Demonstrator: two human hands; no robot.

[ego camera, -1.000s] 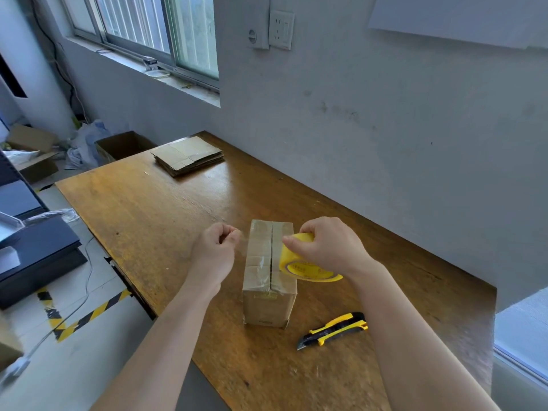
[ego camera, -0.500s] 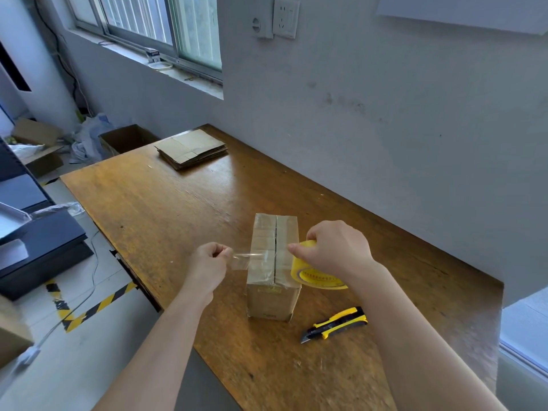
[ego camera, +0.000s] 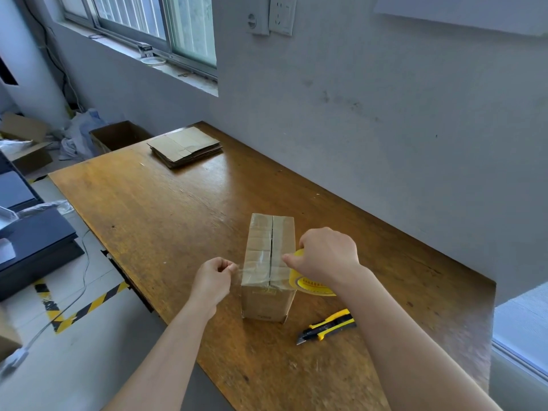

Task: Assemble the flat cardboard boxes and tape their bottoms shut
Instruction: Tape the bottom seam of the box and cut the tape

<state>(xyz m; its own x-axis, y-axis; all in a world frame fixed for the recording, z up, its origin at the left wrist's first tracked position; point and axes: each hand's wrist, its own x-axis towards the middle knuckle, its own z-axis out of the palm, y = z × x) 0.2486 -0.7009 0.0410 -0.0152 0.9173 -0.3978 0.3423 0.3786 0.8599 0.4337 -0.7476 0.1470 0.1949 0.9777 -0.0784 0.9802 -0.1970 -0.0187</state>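
Stretching clear tape (ego camera: 255, 266) over the brown cardboard box (ego camera: 267, 304) mid-frame, pinching its end with left hand (ego camera: 213, 277), gripping yellow tape roll (ego camera: 311, 285) with right hand (ego camera: 329, 253). Next: pressing it down, probably.

small brown cardboard box (ego camera: 268, 262) stands on the worn orange-brown wooden table (ego camera: 166, 209), closed flaps up, centre seam running away from the camera. left hand (ego camera: 214, 278) pinches the free end of a clear tape strip (ego camera: 255, 266) just left of the box. right hand (ego camera: 327, 256) grips the yellow-cored tape roll (ego camera: 311, 284) at the box's right edge. strip spans the near end of the top. yellow-and-black utility knife (ego camera: 327, 326) lies near the box, front right. stack of flat brown cardboard blanks (ego camera: 185, 146) at the far end.
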